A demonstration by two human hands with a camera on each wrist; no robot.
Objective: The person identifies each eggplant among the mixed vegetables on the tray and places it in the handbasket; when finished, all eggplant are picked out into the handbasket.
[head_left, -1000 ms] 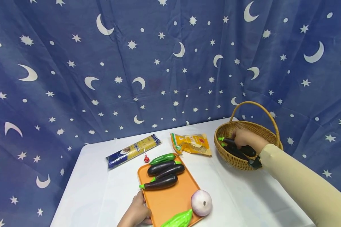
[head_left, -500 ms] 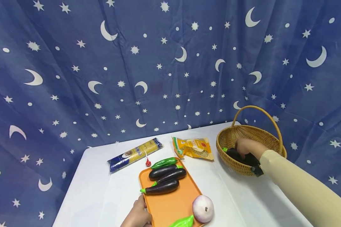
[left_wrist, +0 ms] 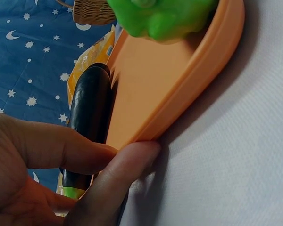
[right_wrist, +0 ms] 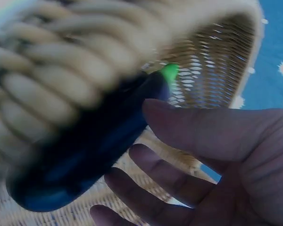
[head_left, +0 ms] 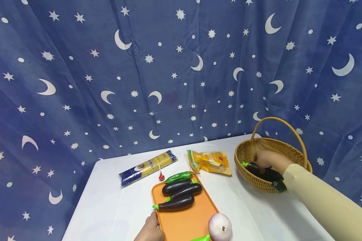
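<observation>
My left hand (head_left: 151, 230) pinches the left rim of an orange tray (head_left: 184, 222) between thumb and finger, as the left wrist view shows. Across the tray's far end lie dark eggplants (head_left: 176, 203) with green tips and a green chili pepper (head_left: 178, 177). At the near end sit a purple-white onion (head_left: 220, 227) and a bumpy green vegetable (left_wrist: 162, 16), cut off in the head view. My right hand (head_left: 269, 160) reaches into a wicker basket (head_left: 250, 180). Its fairly straight fingers and thumb lie along one side of an eggplant (right_wrist: 99, 141), fingertips at its edge.
A blue-and-yellow pasta packet (head_left: 147, 168) lies behind the tray on the left. Near it are a red lollipop (head_left: 161, 176) and an orange-yellow food bag (head_left: 209, 162). The basket's tall handle (head_left: 294, 130) arches over it. Behind the white table (head_left: 114, 207) hangs a blue star-patterned curtain (head_left: 169, 67).
Inside the basket, the eggplants have shifted under my right hand, and fewer green tips show. My left hand stays at the tray. The head view has tilted upward slightly.
</observation>
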